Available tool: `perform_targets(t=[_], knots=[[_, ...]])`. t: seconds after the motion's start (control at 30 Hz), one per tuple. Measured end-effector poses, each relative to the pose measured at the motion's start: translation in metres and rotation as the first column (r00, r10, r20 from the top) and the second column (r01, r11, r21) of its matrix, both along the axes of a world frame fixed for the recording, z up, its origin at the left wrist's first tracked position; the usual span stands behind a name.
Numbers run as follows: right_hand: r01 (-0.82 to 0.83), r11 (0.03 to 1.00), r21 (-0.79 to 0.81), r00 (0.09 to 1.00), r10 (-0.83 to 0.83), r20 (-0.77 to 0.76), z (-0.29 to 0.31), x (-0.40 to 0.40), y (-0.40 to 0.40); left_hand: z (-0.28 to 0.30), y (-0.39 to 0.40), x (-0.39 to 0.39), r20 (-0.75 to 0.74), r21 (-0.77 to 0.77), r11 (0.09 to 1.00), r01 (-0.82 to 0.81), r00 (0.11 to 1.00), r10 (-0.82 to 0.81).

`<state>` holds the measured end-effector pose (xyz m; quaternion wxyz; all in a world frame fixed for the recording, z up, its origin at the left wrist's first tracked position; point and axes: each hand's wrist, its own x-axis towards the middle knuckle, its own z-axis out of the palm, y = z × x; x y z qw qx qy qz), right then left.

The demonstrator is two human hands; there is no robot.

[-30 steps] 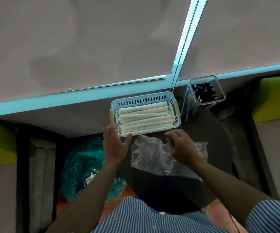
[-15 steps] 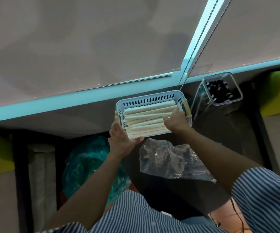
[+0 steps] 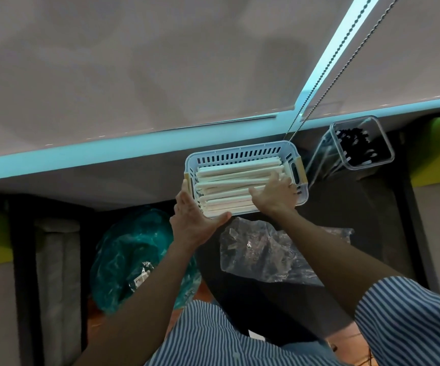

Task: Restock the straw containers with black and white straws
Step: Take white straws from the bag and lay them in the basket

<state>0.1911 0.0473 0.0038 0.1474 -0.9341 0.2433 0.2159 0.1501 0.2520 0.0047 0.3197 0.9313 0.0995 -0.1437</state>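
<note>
White straws (image 3: 229, 180) flattened under spread right hand (image 3: 275, 192), basket (image 3: 240, 154) corner gripped by left hand (image 3: 195, 220); liable to spill if tipped off table edge

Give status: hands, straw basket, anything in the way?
Left hand grips the basket at its near-left corner. Right hand lies open on the white straws. Empty clear bag beside, not blocking.
</note>
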Motion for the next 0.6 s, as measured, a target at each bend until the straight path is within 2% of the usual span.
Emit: perform_targets(t=[0.13, 0.23, 0.37, 0.5, 0.6], knots=[[0.109, 0.993, 0.042, 0.994, -0.108, -0.013, 0.000, 0.006, -0.008, 0.004, -0.003, 0.004, 0.007, 0.058, 0.998, 0.035, 0.999, -0.035], [0.112, 0.988, 0.102, 0.993, -0.108, -0.047, -0.002, 0.011, -0.010, 0.004, -0.006, 0.004, -0.035, 0.119, 0.988, 0.099, 0.995, -0.095], [0.122, 0.988, 0.095, 0.989, -0.113, -0.101, -0.004, 0.018, -0.015, 0.004, -0.005, 0.004, -0.039, 0.143, 0.983, 0.116, 0.993, -0.111], [0.254, 0.956, 0.148, 0.967, -0.250, -0.042, -0.006, 0.024, -0.017, 0.005, -0.008, 0.003, -0.017, 0.141, 0.987, 0.071, 0.997, -0.069], [0.316, 0.914, 0.254, 0.946, -0.324, -0.009, -0.010, 0.030, -0.017, 0.005, -0.009, 0.003, -0.017, 0.154, 0.986, 0.056, 0.998, -0.054]])
